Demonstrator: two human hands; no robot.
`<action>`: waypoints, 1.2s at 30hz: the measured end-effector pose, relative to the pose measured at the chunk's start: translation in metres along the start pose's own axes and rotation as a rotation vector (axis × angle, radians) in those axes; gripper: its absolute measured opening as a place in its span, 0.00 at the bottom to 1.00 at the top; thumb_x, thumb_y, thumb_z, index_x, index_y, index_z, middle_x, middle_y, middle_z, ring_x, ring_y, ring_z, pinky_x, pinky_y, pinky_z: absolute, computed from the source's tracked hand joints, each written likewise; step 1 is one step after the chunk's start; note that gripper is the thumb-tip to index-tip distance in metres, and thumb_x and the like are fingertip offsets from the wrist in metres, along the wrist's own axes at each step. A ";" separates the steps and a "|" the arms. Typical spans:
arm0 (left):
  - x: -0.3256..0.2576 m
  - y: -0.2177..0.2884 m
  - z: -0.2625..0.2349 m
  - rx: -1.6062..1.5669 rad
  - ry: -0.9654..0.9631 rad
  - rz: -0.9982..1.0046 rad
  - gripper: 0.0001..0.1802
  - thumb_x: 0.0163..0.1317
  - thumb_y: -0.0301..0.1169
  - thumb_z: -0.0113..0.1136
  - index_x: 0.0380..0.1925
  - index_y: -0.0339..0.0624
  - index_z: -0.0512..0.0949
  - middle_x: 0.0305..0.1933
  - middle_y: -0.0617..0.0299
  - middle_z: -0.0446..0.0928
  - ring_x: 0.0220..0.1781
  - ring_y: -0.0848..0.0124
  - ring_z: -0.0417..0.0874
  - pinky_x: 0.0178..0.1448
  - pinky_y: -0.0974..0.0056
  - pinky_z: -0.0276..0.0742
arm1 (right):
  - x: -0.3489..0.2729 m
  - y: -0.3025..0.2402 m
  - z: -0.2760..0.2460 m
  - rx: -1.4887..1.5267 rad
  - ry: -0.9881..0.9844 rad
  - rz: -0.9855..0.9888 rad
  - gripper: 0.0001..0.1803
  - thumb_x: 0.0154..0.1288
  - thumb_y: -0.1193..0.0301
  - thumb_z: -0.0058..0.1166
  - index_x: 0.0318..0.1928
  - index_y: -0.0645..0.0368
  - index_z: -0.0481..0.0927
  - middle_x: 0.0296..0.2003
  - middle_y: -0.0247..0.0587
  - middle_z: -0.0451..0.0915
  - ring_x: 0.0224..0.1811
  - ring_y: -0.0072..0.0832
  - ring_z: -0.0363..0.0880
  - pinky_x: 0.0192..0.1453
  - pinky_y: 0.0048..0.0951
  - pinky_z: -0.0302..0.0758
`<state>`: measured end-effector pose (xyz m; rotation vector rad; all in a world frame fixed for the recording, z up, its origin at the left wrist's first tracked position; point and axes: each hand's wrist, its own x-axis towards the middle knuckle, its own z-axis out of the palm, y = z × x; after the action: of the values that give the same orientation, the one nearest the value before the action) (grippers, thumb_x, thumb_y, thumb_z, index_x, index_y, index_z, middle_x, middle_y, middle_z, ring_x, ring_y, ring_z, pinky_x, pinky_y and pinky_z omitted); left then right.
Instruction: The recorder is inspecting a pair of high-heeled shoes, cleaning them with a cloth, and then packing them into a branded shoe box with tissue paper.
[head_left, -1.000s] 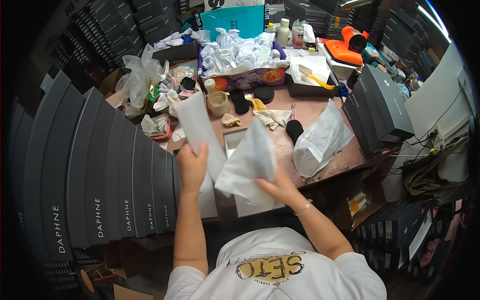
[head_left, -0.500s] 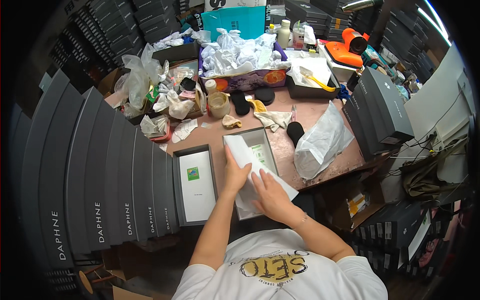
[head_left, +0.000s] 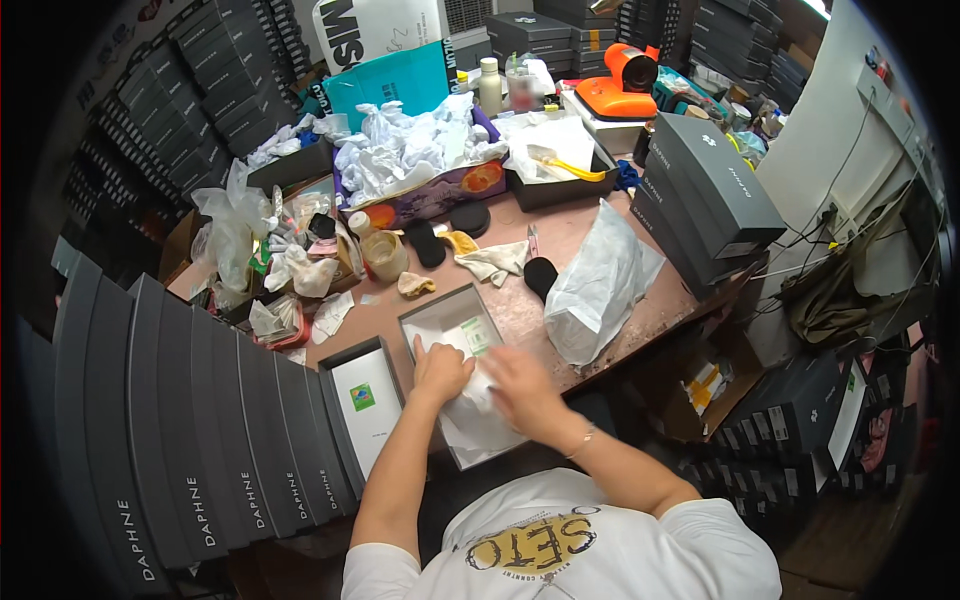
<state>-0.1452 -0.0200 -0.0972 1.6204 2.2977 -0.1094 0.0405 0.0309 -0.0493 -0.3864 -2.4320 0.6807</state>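
Observation:
An open grey shoe box (head_left: 408,325) sits at the table's near edge, lined with white wrapping paper (head_left: 475,435). My left hand (head_left: 440,373) is down inside its left part, one finger extended along the wall and the others curled against the paper. Over the right side of the box is my right hand (head_left: 525,395), smeared by motion, with crumpled white paper under its fingers. What its fingertips do is hidden. A white card with green print (head_left: 475,335) shows in the far end of the box. Close by on the left lies a grey lid (head_left: 368,432) with a white inside and a green sticker.
Stacked grey shoe boxes (head_left: 190,420) crowd the left; more boxes (head_left: 710,190) stand at the right. A white paper bundle (head_left: 600,290) lies right of the open box. Behind are a glass jar (head_left: 384,257), a cloth (head_left: 495,262) and a carton of crumpled paper (head_left: 410,195).
The white paper sheet has gone from above the box down into it. My left hand has lowered into the box, and my right hand has lifted off the sheet's near end. The view has shifted.

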 end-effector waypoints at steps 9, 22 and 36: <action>-0.026 0.046 -0.030 -0.638 0.798 0.245 0.10 0.61 0.35 0.59 0.37 0.40 0.80 0.41 0.57 0.79 0.46 0.61 0.78 0.65 0.49 0.60 | 0.035 0.142 -0.118 -0.522 0.050 0.212 0.07 0.59 0.70 0.53 0.36 0.55 0.82 0.29 0.44 0.76 0.37 0.44 0.77 0.50 0.47 0.72; -0.006 0.120 -0.030 -2.395 -0.785 0.792 0.42 0.63 0.63 0.44 0.66 0.41 0.60 0.62 0.53 0.70 0.63 0.60 0.72 0.65 0.55 0.71 | 0.053 -0.058 -0.175 0.454 -0.385 -0.289 0.16 0.54 0.82 0.56 0.45 0.58 0.82 0.34 0.41 0.78 0.33 0.37 0.76 0.40 0.31 0.73; -0.042 0.057 -0.069 -1.475 0.888 0.038 0.37 0.58 0.25 0.62 0.66 0.44 0.58 0.57 0.56 0.71 0.60 0.64 0.72 0.65 0.62 0.66 | -0.021 -0.020 -0.128 0.441 -0.223 0.283 0.48 0.50 0.64 0.68 0.67 0.67 0.56 0.62 0.57 0.67 0.66 0.44 0.64 0.69 0.36 0.58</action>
<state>-0.0948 -0.0209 -0.0116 0.8362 1.7253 2.0660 0.1313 0.0540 0.0422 -0.4971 -2.3556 1.4162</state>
